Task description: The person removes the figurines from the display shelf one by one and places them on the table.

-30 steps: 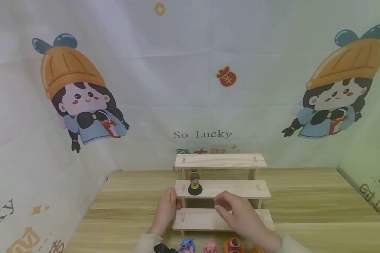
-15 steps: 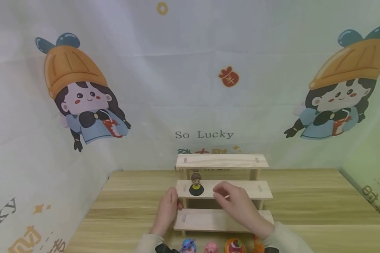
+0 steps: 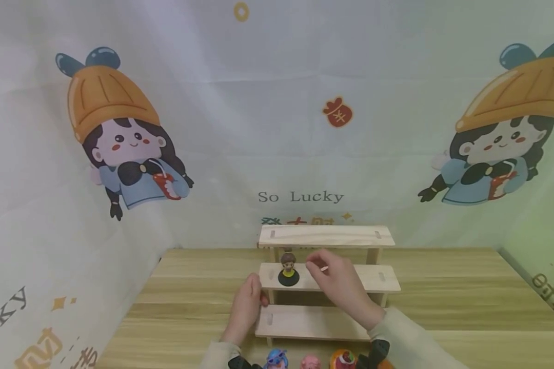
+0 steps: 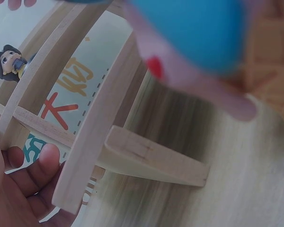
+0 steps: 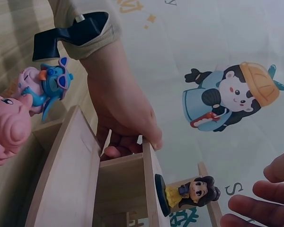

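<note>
A three-tier wooden display shelf (image 3: 325, 234) stands on the table. My left hand (image 3: 245, 307) grips its left end at the middle tier; in the right wrist view the thumb lies on the board's edge and the fingers curl below. On the left of the middle tier a small figurine (image 3: 288, 267) with brown hair and a yellow dress stands upright on a black round base. My right hand (image 3: 339, 279) hovers just right of it, apart from it, holding nothing; the right wrist view shows its fingers (image 5: 258, 208) loosely bent beside the figurine's head.
Along the front of the shelf stand a blue figurine (image 3: 276, 359), a pink figurine (image 3: 310, 362) and an orange one (image 3: 342, 359), cut off by the frame's lower edge. A printed cloth backdrop (image 3: 240, 128) hangs behind and at both sides. Wood-grain tabletop (image 3: 443, 292) extends rightward.
My right hand has risen from in front of the middle tier and come nearer the yellow-dressed figurine. My left hand keeps its grip on the shelf. The head view has shifted slightly.
</note>
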Tool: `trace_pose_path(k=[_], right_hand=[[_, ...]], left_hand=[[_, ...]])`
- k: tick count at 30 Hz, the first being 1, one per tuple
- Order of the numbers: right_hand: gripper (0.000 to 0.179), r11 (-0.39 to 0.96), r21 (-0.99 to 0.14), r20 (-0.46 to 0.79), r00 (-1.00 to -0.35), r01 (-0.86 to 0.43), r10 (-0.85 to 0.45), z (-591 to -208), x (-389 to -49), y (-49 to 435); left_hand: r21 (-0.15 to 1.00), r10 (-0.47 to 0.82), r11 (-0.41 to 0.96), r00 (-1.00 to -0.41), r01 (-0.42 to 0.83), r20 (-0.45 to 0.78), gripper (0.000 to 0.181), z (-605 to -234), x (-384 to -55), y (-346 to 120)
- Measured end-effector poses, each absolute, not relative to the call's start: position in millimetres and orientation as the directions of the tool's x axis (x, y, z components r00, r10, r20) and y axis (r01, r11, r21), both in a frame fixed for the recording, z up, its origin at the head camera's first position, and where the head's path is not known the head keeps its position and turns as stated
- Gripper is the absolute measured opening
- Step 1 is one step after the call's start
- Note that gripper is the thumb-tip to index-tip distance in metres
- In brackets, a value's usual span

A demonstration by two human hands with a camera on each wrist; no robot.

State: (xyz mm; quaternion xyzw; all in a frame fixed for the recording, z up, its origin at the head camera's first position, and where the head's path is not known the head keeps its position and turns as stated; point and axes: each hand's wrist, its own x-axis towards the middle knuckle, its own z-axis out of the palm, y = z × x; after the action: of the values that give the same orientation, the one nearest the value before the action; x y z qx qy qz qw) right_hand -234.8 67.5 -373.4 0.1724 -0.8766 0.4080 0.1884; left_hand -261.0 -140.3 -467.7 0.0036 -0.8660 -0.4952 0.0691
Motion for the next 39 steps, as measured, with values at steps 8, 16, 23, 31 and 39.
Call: trace_pose_path(k=[8, 16, 23, 31, 39], right_hand=[[0.008, 0.628, -0.631, 0.485, -0.863, -0.457, -0.141, -373, -245, 61], [0.014, 0.634, -0.639, 0.469, -0.874, -0.436, -0.128, -373, -252, 55], [0.023, 0.650, -0.657, 0.400, -0.907, -0.382, -0.129, -375, -261, 51], [0.032, 0.633, -0.691, 0.331, -0.931, -0.348, -0.150, -379, -270, 41], [0.026, 0.644, -0.674, 0.305, -0.930, -0.361, -0.203, -383, -273, 33]], left_hand=[[0.855, -0.072, 0.513, -0.988, 0.078, 0.133, 0.038, -465, -260, -140], [0.857, -0.072, 0.509, -0.989, 0.077, 0.132, 0.035, -462, -258, -140], [0.849, -0.067, 0.522, -0.988, 0.081, 0.136, 0.038, -462, -259, -141], [0.844, -0.066, 0.531, -0.989, 0.075, 0.129, 0.038, -464, -260, -142], [0.851, -0.061, 0.522, -0.992, 0.062, 0.110, 0.038, -465, -260, -142]])
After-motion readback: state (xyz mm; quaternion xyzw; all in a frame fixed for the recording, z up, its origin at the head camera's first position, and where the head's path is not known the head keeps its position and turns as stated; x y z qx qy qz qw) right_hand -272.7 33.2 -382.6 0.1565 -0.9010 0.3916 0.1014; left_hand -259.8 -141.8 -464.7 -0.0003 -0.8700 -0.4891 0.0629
